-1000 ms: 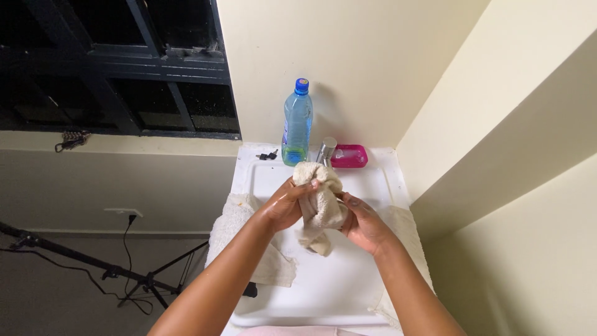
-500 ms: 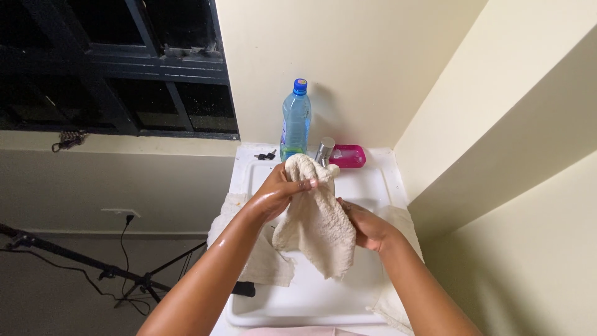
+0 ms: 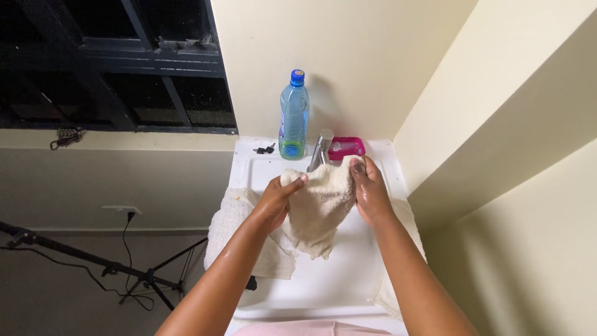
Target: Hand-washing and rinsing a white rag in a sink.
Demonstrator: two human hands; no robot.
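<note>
A small cream terry washcloth (image 3: 318,205) hangs spread above the basin of a white rectangular sink (image 3: 329,280), held up by its top edge between both hands. The left hand (image 3: 273,202) pinches the cloth's upper left corner, thumb and fingers closed tight on the fabric, the skin looking wet. The right hand (image 3: 368,193) grips the upper right corner, fingers curled over the edge and closed on it. The cloth sags in the middle and tapers to a loose point that hangs over the basin, not touching the bottom as far as can be told.

Just behind the cloth's top edge stands a short chrome tap (image 3: 320,149). Beside the tap on the right sits a pink plastic soap dish (image 3: 348,147), and on the left a clear plastic bottle with a blue cap (image 3: 293,118), upright against the cream wall. A small dark set of keys (image 3: 265,149) lies on the sink's back rim near the bottle. Another cream towel (image 3: 239,236) is draped over the sink's left edge, and a similar one (image 3: 407,224) over the right edge. A dark-framed window (image 3: 118,62) fills the upper left.
</note>
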